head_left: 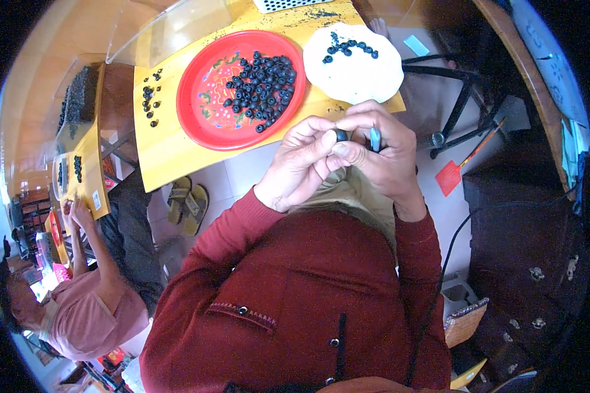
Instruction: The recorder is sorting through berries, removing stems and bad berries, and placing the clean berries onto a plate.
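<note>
My left hand (298,160) pinches a small black round piece (340,135) between thumb and fingertips, in front of my body near the table's edge. Close against it, my right hand (383,147) grips a slim tool with a blue-green end (375,139); its tip is hidden by my fingers. Just beyond my hands lies a round red tray (189,111) with a floral print, and a heap of similar black round pieces (262,88) covers its right side. Right of it, a white scalloped plate (357,80) carries several more pieces and dark crumbs.
Loose black pieces (149,98) lie on the yellow tabletop (160,154) at left. A white perforated basket (288,5) stands at the far edge among dark crumbs. Another person (92,295) works at left. Sandals (189,206) and a red fly swatter (448,177) are lower down.
</note>
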A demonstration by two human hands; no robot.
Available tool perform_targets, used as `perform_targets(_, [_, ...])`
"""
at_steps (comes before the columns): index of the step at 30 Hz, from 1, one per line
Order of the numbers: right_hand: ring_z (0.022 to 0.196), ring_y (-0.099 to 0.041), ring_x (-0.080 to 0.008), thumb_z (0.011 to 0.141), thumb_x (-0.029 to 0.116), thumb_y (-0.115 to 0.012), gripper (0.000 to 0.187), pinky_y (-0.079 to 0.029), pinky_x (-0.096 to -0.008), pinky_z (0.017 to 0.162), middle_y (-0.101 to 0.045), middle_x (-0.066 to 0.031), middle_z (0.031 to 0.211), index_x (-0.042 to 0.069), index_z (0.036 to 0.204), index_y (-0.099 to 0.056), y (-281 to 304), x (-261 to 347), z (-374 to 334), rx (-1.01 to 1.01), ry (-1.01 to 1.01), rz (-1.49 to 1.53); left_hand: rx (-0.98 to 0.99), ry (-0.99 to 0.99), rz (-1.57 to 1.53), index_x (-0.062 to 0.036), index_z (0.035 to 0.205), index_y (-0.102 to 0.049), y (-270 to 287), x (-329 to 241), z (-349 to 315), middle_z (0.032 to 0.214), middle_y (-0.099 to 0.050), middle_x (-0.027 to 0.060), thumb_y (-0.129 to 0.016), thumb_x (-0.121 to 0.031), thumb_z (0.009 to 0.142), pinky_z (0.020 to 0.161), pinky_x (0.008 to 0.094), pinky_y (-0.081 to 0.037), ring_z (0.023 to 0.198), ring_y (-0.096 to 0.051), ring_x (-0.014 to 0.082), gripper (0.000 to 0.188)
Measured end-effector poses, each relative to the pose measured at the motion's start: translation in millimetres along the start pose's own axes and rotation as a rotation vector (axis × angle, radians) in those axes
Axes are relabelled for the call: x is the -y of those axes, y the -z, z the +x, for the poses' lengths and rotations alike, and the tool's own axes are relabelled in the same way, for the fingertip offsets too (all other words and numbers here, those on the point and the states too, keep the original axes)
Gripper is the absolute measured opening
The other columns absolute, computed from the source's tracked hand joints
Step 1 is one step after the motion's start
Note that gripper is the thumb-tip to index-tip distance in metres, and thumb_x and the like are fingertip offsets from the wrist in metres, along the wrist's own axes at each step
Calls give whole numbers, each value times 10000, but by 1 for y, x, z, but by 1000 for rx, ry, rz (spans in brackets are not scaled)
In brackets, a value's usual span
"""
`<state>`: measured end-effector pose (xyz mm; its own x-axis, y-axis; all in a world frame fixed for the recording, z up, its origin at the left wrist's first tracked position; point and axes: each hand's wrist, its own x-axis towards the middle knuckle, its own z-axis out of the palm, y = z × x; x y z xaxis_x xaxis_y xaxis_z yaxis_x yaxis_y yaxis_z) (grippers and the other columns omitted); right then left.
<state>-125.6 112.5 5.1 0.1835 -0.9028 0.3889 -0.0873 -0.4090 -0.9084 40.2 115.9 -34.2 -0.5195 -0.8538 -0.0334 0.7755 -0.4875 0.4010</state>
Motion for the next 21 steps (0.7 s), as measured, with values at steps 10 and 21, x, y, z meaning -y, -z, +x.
perform_targets(10, [801, -576, -121, 770, 88, -776, 195, -452, -252, 707, -612, -34, 884, 62, 937, -678, 12, -1, -16, -56, 20, 60, 23, 14, 84, -53, 1068, -615, -8, 9, 3, 1032, -631, 87, -601, -74, 935, 776, 306, -552, 928, -628, 174, 136])
perform_targets(21, [840, -630, -229, 863, 170, -701, 293, -485, -307, 742, -630, -134, 957, -19, 1076, -634, 27, 7, -31, -12, 32, -124, 14, -10, 199, -29, 1049, -628, -9, 16, 11, 1004, -660, 113, -604, -61, 929, 767, 307, -562, 897, -645, 168, 126])
